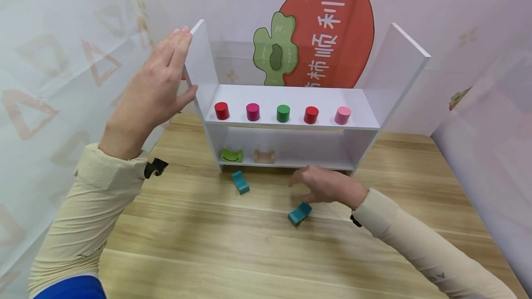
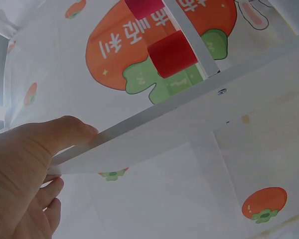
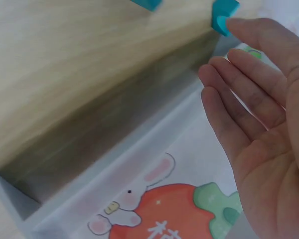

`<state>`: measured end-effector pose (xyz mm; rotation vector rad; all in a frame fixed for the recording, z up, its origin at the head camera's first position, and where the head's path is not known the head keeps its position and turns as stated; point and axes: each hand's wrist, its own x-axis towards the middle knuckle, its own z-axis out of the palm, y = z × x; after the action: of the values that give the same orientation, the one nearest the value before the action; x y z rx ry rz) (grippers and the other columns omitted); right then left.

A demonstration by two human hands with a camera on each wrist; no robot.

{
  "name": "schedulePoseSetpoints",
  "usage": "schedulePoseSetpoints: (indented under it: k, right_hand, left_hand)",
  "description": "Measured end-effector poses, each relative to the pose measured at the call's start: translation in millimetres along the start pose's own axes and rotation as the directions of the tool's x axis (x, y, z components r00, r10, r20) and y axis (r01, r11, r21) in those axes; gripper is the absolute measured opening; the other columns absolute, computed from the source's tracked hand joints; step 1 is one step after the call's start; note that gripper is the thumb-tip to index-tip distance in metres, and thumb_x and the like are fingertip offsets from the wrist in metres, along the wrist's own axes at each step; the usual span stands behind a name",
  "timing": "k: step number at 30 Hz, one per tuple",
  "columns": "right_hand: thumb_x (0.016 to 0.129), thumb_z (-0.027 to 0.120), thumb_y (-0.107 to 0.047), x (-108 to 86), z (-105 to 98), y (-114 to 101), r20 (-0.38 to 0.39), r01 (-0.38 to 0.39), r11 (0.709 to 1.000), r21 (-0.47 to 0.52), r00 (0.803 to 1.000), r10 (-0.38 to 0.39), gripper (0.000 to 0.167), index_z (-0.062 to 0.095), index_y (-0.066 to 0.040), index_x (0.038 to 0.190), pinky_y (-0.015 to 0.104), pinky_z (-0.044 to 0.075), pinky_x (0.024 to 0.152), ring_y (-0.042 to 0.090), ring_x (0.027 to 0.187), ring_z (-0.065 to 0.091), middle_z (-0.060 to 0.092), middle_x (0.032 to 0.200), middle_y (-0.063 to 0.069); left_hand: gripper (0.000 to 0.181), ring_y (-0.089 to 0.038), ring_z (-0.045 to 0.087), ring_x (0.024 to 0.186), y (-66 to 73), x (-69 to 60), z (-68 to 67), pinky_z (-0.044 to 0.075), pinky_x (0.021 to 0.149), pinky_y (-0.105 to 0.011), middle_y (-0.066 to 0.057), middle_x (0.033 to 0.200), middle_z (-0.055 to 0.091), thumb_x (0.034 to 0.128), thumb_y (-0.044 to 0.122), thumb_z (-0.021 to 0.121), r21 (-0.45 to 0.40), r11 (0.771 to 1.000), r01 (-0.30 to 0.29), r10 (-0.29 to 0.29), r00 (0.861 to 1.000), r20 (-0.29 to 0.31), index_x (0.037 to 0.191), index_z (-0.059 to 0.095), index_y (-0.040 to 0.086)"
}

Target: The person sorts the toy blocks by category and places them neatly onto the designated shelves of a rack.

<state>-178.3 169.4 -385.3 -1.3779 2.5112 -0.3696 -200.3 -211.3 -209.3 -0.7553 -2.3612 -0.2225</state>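
Observation:
A white two-tier shelf (image 1: 291, 127) stands upright on the table. At its left side panel (image 1: 201, 66), my left hand (image 1: 155, 80) grips the upper edge, and the left wrist view shows the thumb (image 2: 77, 130) on that edge with fingers on the outer side. My right hand (image 1: 326, 184) hovers in front of the lower board, fingers loosely bent and holding nothing. Just below it on the table lies a curved teal block (image 1: 299, 214). Another teal block (image 1: 240, 182) lies farther left, before the shelf. On the lower board sit a green curved block (image 1: 232, 155) and a plain wood one (image 1: 264, 157).
Along the upper board stands a row of small cylinders, among them a green one (image 1: 283, 113) and a pink one (image 1: 342, 115). The right side panel (image 1: 395, 70) rises high. Printed cloth walls (image 1: 469, 54) surround the wooden table (image 1: 232, 253).

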Motion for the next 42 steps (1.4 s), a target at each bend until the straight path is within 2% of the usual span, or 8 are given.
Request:
schedulePoseSetpoints:
  k: [4,8,14,23,33,37,42]
  right_hand:
    - [0.088,0.086,-0.014,-7.6,9,0,0.070,-0.047,0.999,0.023,0.996,0.045,0.044,0.074,-0.003,0.128,0.038,0.065,0.098,0.026,0.119,0.074,0.076,0.127,0.009]
    - [0.087,0.086,-0.014,-11.4,21,2,0.100,-0.065,0.998,0.020,0.993,0.063,0.042,0.074,-0.003,0.126,0.035,0.065,0.096,0.023,0.115,0.073,0.076,0.125,0.007]
    - [0.085,0.087,-0.016,-12.3,38,8,0.088,-0.069,0.997,-0.019,0.994,0.071,0.034,0.076,-0.007,0.116,0.022,0.063,0.083,0.008,0.092,0.066,0.076,0.110,0.001]
    - [0.082,0.086,-0.007,-13.3,53,13,0.035,0.001,1.000,-0.028,0.999,0.000,0.022,0.075,-0.010,0.100,0.017,0.057,0.076,0.004,0.084,0.060,0.070,0.095,-0.003]
    - [0.082,0.086,-0.008,-16.5,51,16,-0.002,0.024,1.000,0.017,1.000,-0.024,0.019,0.076,-0.009,0.098,0.015,0.056,0.074,0.005,0.084,0.062,0.070,0.095,-0.001]
    - [0.081,0.086,-0.009,-17.7,46,18,-0.034,0.007,1.000,0.017,0.999,-0.006,0.020,0.076,-0.008,0.099,0.016,0.058,0.073,0.006,0.085,0.064,0.073,0.097,0.000]
    - [0.082,0.087,-0.009,-19.5,36,22,-0.063,-0.021,0.998,0.066,0.998,0.025,0.023,0.077,-0.005,0.103,0.018,0.060,0.074,0.007,0.086,0.067,0.076,0.100,0.002]
  left_hand:
    - [0.088,-0.036,0.029,0.162,0.2,-0.1,0.0,0.021,0.137,-0.039,-0.022,0.171,0.034,0.0891,-0.002,0.073,0.001,1.000,0.002,-0.002,1.000,0.005,0.164,0.026,-0.003]
    - [0.090,-0.036,0.029,0.162,0.6,0.0,0.0,0.021,0.137,-0.038,-0.021,0.171,0.033,0.0890,-0.001,0.074,0.003,1.000,0.003,-0.003,1.000,0.008,0.164,0.026,-0.003]
    - [0.090,-0.035,0.028,0.162,0.1,0.0,-0.1,0.021,0.137,-0.038,-0.021,0.171,0.033,0.0891,-0.001,0.075,0.001,1.000,0.007,-0.007,1.000,0.009,0.164,0.026,-0.003]
    - [0.090,-0.035,0.028,0.162,-0.6,-0.2,0.7,0.022,0.137,-0.038,-0.021,0.171,0.033,0.0886,-0.001,0.075,-0.003,1.000,-0.001,0.001,1.000,0.007,0.164,0.026,-0.003]
    - [0.090,-0.035,0.029,0.162,0.2,-0.1,1.0,0.023,0.137,-0.039,-0.021,0.171,0.034,0.0883,-0.002,0.075,-0.001,1.000,0.002,-0.002,1.000,0.005,0.164,0.026,-0.003]
    - [0.089,-0.035,0.029,0.162,0.5,0.1,0.7,0.023,0.137,-0.039,-0.022,0.170,0.034,0.0885,-0.002,0.074,-0.002,1.000,0.000,0.000,1.000,-0.002,0.164,0.027,-0.004]
    - [0.089,-0.035,0.028,0.162,1.1,-0.3,0.2,0.023,0.137,-0.040,-0.021,0.171,0.033,0.0890,-0.002,0.074,-0.004,1.000,0.007,-0.007,1.000,0.000,0.164,0.026,-0.003]
